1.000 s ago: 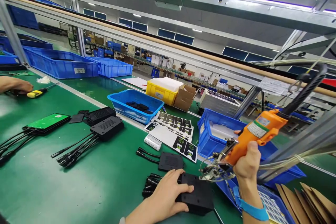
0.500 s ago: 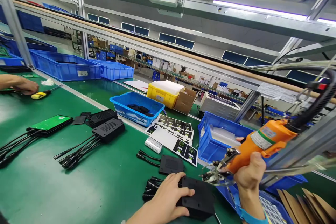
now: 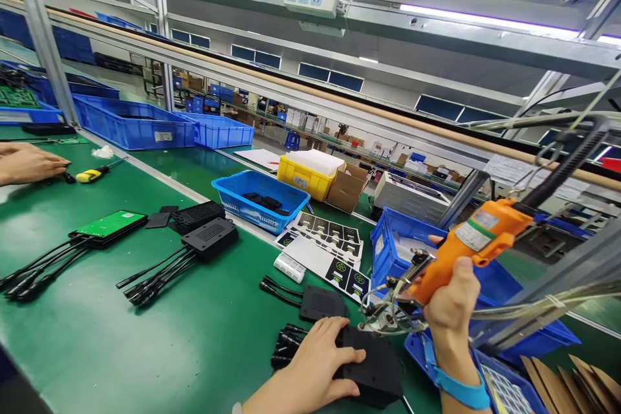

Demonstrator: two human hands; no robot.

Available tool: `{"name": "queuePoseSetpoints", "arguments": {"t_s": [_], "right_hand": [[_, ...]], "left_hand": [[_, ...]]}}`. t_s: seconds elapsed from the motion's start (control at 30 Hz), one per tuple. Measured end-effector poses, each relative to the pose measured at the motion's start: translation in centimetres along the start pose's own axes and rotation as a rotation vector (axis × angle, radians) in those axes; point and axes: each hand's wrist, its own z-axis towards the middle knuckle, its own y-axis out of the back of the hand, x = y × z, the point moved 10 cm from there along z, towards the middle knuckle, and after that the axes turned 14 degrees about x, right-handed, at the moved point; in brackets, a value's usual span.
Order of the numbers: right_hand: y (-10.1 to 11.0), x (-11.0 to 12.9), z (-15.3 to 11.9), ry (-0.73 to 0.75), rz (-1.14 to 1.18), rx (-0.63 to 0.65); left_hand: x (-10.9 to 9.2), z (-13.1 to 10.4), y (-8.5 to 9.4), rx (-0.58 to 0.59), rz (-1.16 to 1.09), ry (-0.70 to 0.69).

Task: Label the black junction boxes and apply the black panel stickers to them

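Note:
My left hand [image 3: 317, 365] is pressed over a black plastic box [image 3: 372, 365], its fingers and thumb gripping the near end. Black cables [image 3: 290, 343] come out of the box beside my fingers. An orange electric screwdriver [image 3: 468, 249] is wrapped in my right hand [image 3: 456, 301], tilted down to the left. Its metal tip assembly [image 3: 385, 314] hangs at the far edge of the box; whether it touches is unclear. Just behind lies a smaller black box [image 3: 323, 303] with short cables.
Label sheets [image 3: 334, 252] and a white block [image 3: 290, 268] lie behind. Baskets include a light-blue one [image 3: 262, 204], a yellow bin [image 3: 310, 174] and a blue bin [image 3: 388, 239]. More cabled boxes [image 3: 211, 238] sit left. A co-worker's hand [image 3: 32, 163] is near a yellow screwdriver [image 3: 92, 174].
The orange screwdriver in my right hand has moved left, over the box's far edge. My left hand keeps its hold. The view has shifted slightly, and the co-worker's hand has changed pose.

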Motion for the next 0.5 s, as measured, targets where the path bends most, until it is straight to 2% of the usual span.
{"name": "queuePoseSetpoints", "arguments": {"t_s": [0.17, 0.5], "right_hand": [[-0.8, -1.7, -0.9, -0.041, -0.031, 0.033], [-1.4, -2.3, -1.3, -0.013, -0.07, 0.044]], "left_hand": [[0.1, 0.0, -0.2, -0.001, 0.003, -0.006], [0.0, 0.1, -0.1, 0.005, -0.003, 0.015]]}}
